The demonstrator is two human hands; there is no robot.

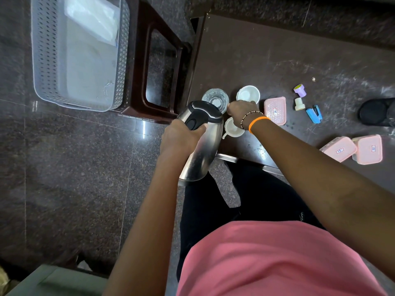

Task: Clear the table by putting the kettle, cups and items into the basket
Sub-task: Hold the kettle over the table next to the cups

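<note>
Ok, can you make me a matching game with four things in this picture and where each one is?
Things:
1. kettle
2. basket
3. stapler
4. orange band

Places:
A. on the stool beside the table
B. lying on the table
C. round the right wrist
D. held in the left hand

Pairs: 1-D, 2-A, 3-B, 4-C

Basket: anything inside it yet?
The basket holds only pale sheet-like material, clear plastic or paper, lying flat toward its far end. No cups or boxes are in it. The kettle is in the left hand, outside it. Anything under the sheet is hidden.
</note>
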